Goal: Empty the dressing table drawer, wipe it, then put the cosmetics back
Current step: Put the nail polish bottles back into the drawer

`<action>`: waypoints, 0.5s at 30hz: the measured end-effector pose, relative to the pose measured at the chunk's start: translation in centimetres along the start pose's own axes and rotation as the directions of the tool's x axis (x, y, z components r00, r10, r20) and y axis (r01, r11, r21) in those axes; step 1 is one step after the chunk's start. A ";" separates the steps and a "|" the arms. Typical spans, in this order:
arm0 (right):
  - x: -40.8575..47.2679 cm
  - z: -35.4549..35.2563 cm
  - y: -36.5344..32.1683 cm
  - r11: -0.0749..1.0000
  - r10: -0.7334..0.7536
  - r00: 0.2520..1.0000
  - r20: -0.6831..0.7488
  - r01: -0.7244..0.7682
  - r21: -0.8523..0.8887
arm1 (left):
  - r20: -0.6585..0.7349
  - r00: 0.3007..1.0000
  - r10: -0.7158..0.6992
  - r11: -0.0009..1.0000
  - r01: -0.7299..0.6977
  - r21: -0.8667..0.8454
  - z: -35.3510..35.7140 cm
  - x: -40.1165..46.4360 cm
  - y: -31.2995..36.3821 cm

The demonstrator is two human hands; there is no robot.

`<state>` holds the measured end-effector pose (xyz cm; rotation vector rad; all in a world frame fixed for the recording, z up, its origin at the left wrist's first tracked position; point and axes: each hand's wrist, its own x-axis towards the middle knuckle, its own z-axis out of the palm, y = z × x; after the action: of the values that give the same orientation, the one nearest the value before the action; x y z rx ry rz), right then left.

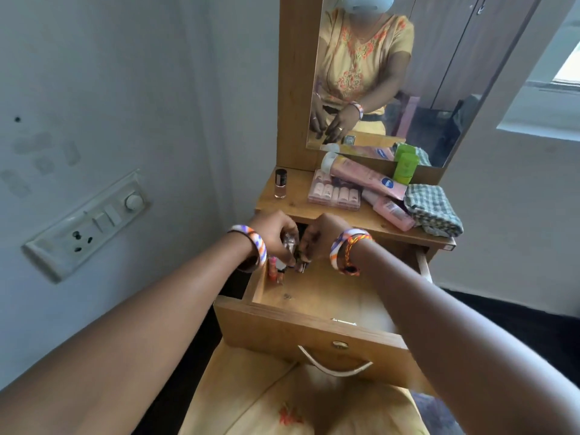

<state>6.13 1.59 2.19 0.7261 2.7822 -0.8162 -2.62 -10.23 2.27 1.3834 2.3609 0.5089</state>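
The wooden drawer (314, 328) of the dressing table is pulled out towards me. Both hands reach into its far left corner. My left hand (276, 233) grips a small clear bottle (288, 246) there. My right hand (317, 235) has its fingers curled round small dark cosmetics (302, 264) beside it. Small pink and red bottles (276, 273) stand against the drawer's left wall. Most of the drawer floor (329, 296) is bare wood.
On the table top (295, 204) stand a nail polish bottle (280, 183), a pink nail box (334, 192), pink tubes (367, 175), a green bottle (405, 167) and a folded checked cloth (433, 208). A mirror (392, 73) rises behind. A switch panel (88, 224) is on the left wall.
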 end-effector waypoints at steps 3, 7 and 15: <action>-0.2 2.1 -0.1 1.000 0.021 0.999 0.026 -0.020 -0.023 | 0.014 1.000 -0.016 0.997 0.015 0.072 1.6 -0.2 -0.9; 0.2 3.9 0.0 0.999 0.017 0.999 0.037 -0.015 -0.048 | 0.037 0.999 -0.031 0.986 0.024 0.165 2.9 -0.4 -2.1; 1.1 6.8 0.1 0.998 0.026 1.000 0.005 -0.026 -0.056 | -0.026 1.000 -0.009 0.889 0.020 0.458 4.4 -0.9 -2.4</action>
<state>5.30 -1.61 -3.88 0.7471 2.7724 -0.7320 -1.94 -11.51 -2.60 1.5509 2.6169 -0.0542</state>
